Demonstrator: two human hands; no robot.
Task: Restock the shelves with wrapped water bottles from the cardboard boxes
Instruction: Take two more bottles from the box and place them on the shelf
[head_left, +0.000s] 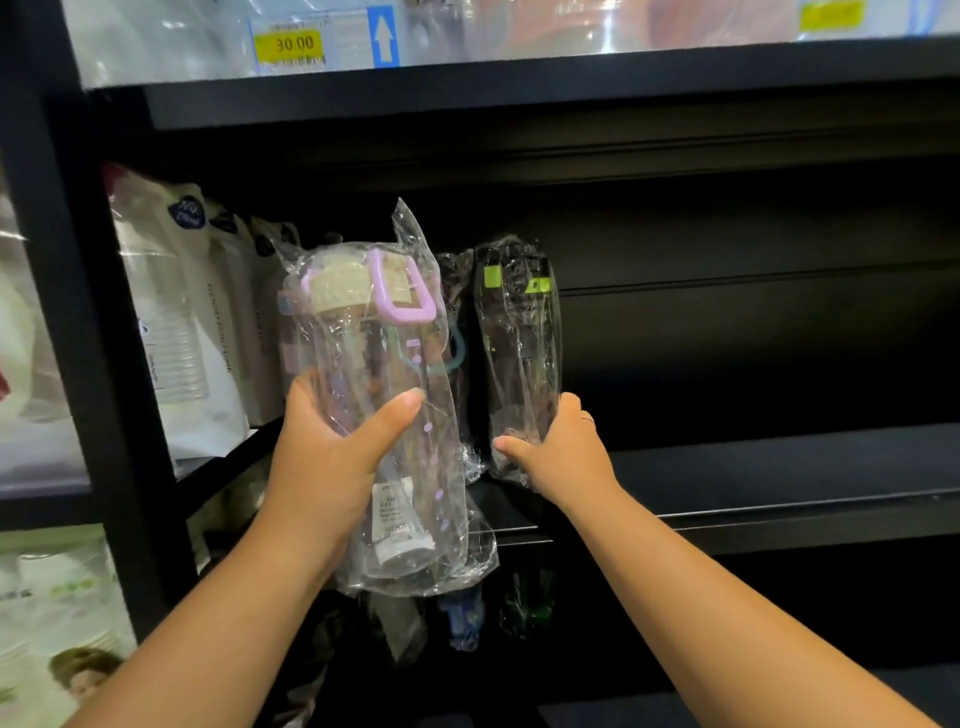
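Observation:
My left hand (332, 447) grips a clear wrapped water bottle (384, 364) with a cream lid and a lilac handle, held upright in front of the black shelf (779, 483). My right hand (558, 447) holds the base of a dark wrapped bottle (519, 332) with green marks, which stands at the shelf's front edge. Between the two, another wrapped bottle (457, 358) with a teal loop stands on the shelf, mostly hidden. No cardboard box is in view.
White pouch packs (192, 312) fill the shelf's left end beside a black upright (67, 312). The shelf right of the dark bottle is bare. A yellow price tag (293, 47) hangs on the shelf above. Wrapped bottles (524, 603) stand on the shelf below.

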